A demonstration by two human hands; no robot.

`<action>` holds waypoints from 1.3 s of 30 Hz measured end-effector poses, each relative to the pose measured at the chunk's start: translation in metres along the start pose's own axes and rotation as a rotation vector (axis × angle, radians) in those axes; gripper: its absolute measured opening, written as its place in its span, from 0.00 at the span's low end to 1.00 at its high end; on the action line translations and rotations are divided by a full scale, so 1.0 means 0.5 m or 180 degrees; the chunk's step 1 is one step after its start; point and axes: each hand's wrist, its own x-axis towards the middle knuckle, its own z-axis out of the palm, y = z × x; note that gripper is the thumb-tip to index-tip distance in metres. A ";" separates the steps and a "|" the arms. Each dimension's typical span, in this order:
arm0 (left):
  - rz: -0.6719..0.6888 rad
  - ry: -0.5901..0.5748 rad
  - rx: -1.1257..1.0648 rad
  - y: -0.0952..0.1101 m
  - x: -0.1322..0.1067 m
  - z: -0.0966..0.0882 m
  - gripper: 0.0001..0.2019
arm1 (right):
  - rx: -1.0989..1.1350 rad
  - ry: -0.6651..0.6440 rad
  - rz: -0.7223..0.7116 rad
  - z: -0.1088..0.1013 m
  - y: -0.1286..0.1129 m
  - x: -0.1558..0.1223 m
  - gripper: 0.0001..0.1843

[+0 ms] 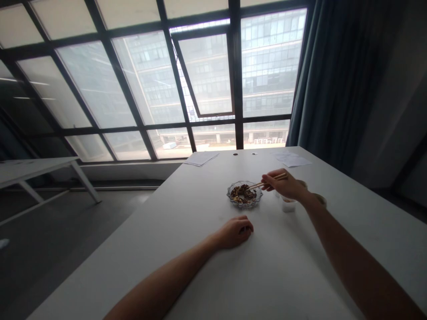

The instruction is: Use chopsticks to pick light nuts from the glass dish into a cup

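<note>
"While the right hand (283, 183) is extended to the glass dish (245, 206), what is the state of its fingers?"

"Drawn in narrow, holding a pair of chopsticks (257, 185). The tips reach in among the dark and yellowish pieces (240, 194). Whether a piece is pinched between them cannot be told at this size."

"And the left hand (234, 232)?"

"Resting on the white table (180, 222), on the near side of the dish and apart from it. The fingers are curled in; nothing shows in them (the palm is mostly hidden, so that finding is limited)."

"Location of the pieces?"

"Inside the dish, spread over its middle. The dish stands upright on the table, just beside the right hand, with small containers (288, 205) below and around that wrist."

"Progress, then?"

"Under way, in my judgement, and not complete. Done: the chopsticks are in grip and their tips are at the pieces. Left: a good heap remains in the dish. How much, if anything, lies in the containers cannot be established, since the hand and forearm cover part of them."

"Anything else on the surface?"

"Loose papers (202, 158) near the far edge, well apart from the dish."
</note>
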 end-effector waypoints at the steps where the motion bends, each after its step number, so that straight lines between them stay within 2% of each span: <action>1: -0.0007 -0.0006 -0.0001 0.000 -0.001 0.000 0.09 | -0.0066 -0.0158 -0.0068 0.014 0.007 0.001 0.28; 4: -0.0019 -0.0023 -0.0005 -0.002 -0.004 -0.001 0.09 | -0.0323 -0.0556 -0.0262 0.051 0.023 -0.001 0.25; 6: -0.0015 -0.0002 -0.0007 -0.005 -0.006 0.000 0.08 | -0.0504 -0.0678 -0.0415 0.071 0.028 -0.004 0.23; 11: -0.0005 0.0044 0.0008 -0.009 -0.008 0.001 0.08 | -0.0998 -0.0738 -0.0938 0.102 0.038 -0.006 0.21; 15: -0.0024 0.0004 0.0041 -0.005 -0.005 -0.002 0.08 | -0.1184 -0.0727 -0.1152 0.108 0.048 -0.002 0.21; 25: -0.0036 -0.0018 0.0048 -0.003 0.002 0.003 0.09 | -0.0977 -0.0628 -0.1086 0.103 0.066 0.000 0.24; 35: -0.0022 0.0028 0.0055 -0.001 0.003 0.003 0.09 | -0.0948 -0.0697 -0.1307 0.100 0.057 -0.003 0.23; 39: -0.0001 0.0005 0.0034 0.001 0.002 0.001 0.09 | -0.0830 -0.0627 -0.1058 0.105 0.063 -0.004 0.27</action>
